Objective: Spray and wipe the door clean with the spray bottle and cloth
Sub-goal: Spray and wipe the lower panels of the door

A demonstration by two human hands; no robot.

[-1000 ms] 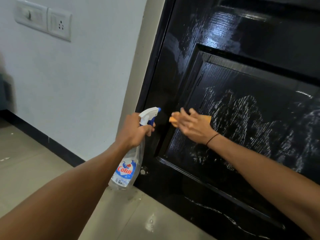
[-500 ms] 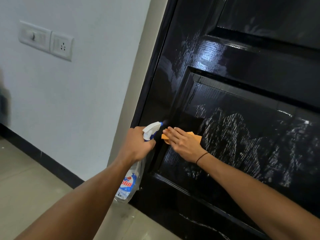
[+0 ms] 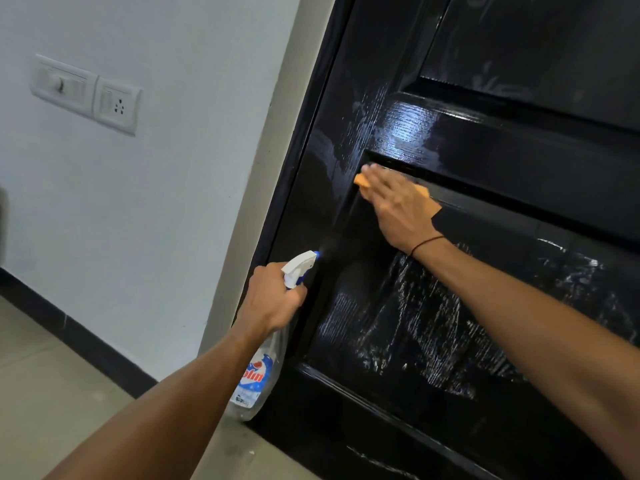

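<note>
The left hand is curled tight round the neck of the one spray bottle, its nozzle pointing at the black door just ahead. The clear bottle hangs below the fist, and I can't tell how full it is. Up and to the right, the right hand lies flat with fingers straight, pressing the single orange cloth against the door's panel edge. Both arms are stretched forward.

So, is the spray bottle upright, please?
Roughly upright, leaning: the spray bottle has its nozzle on top, body hanging below the left hand.
</note>
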